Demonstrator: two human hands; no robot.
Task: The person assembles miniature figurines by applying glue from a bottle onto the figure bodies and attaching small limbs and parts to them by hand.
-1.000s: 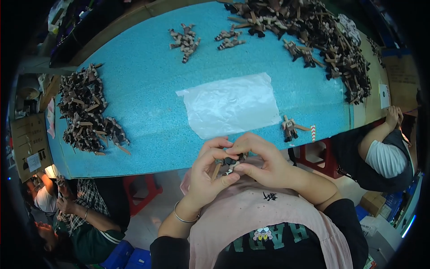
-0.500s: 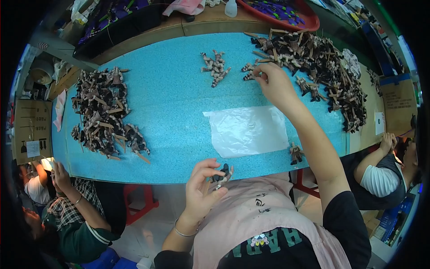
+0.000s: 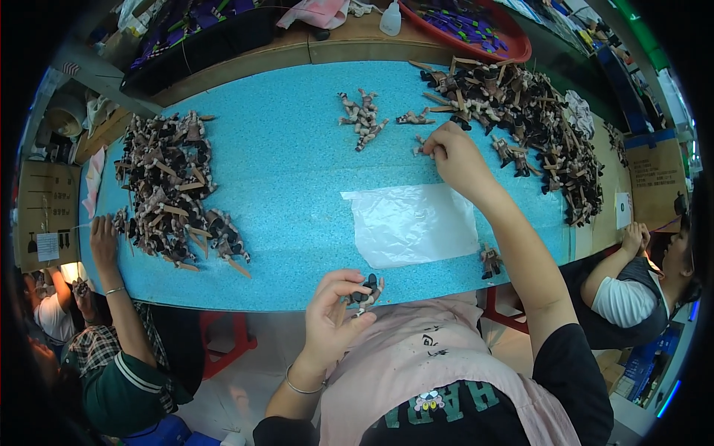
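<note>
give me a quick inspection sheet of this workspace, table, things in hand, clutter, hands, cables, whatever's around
surface: blue table, a crinkled whitish sheet lying on it
job's things: dark-and-pale figure in the left hand; small pale piece at the right hand
clutter: left heap and right heap of figures, a small cluster between them, a lone figure near the front edge
hands: left closed around its figure; right at the small piece, grip unclear
cables: none certain
surroundings: red basin and white bottle beyond the table; co-workers seated at left and right
</note>
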